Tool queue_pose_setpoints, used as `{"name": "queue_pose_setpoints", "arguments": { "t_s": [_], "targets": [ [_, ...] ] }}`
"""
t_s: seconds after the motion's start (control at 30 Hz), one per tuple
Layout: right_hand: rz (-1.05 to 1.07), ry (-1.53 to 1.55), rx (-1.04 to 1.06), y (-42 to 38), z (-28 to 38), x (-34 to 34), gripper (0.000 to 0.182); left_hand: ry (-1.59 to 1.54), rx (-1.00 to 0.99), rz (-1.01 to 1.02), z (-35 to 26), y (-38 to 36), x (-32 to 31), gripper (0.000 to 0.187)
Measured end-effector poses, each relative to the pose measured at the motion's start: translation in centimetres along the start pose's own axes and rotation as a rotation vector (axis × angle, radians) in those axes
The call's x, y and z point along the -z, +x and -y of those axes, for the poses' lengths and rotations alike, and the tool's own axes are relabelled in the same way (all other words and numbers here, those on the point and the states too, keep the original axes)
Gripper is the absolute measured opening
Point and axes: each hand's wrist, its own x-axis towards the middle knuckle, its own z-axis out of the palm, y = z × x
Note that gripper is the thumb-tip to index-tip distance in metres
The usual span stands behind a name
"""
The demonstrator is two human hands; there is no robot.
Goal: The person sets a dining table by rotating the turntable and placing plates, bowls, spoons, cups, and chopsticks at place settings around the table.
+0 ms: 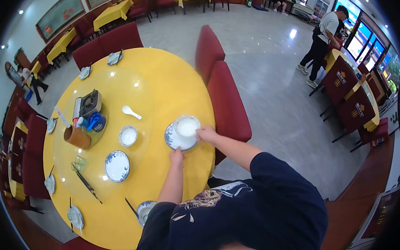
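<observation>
**Bowl above plate, one hand on each**

The white bowl point(188, 125) sits over the far right part of the blue-patterned plate point(175, 141), at the right of the table point(170, 76); whether it rests there or is lifted, you cannot tell from this view. Your right hand point(207, 134) grasps the bowl by its right rim. Your left hand point(177, 158) pinches the plate's near edge, thumb on top.

Handling, judged: both pieces look like glazed ceramic, so expect light, stiff, slick and chippable. Take the bowl at rim and outer wall together; a rim-only pinch could let it tilt. Hold the plate by its edge, fingers underneath.

Outward: to the left, a second bowl point(128, 136), with a white spoon point(131, 112) beyond it and another plate point(117, 166) nearer you. Farther left, a brown holder point(77, 137). A red chair point(226, 103) stands just right of the table.
</observation>
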Motion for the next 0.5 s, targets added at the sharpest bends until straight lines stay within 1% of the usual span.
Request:
{"name": "queue_pose_setpoints", "arguments": {
  "t_s": [0.13,0.23,0.27,0.37,0.47,0.5],
  "targets": [
    [-0.051,0.113,0.053,0.3,-2.8,-1.0,0.024,0.007,0.029,-0.006,1.5,1.8,0.0,0.018],
    [-0.063,0.155,0.048,0.3,-4.4,-1.2,0.024,0.047,0.015,-0.064,2.8,2.9,0.2,0.018],
    [-0.064,0.159,0.038,0.2,-4.9,-1.3,0.024,0.065,0.016,-0.046,3.1,3.1,0.4,0.019],
    [-0.066,0.160,0.006,0.0,-5.5,-1.5,0.023,0.161,0.069,-0.034,1.7,2.3,-0.4,0.025],
    [-0.050,0.143,-0.015,0.3,-5.1,-1.7,0.023,0.361,0.102,0.089,0.8,2.7,-0.3,0.027],
    [-0.043,0.130,-0.024,0.5,-5.0,-1.8,0.023,0.393,0.158,0.090,-0.2,2.2,-0.5,0.028]
  ]
}}
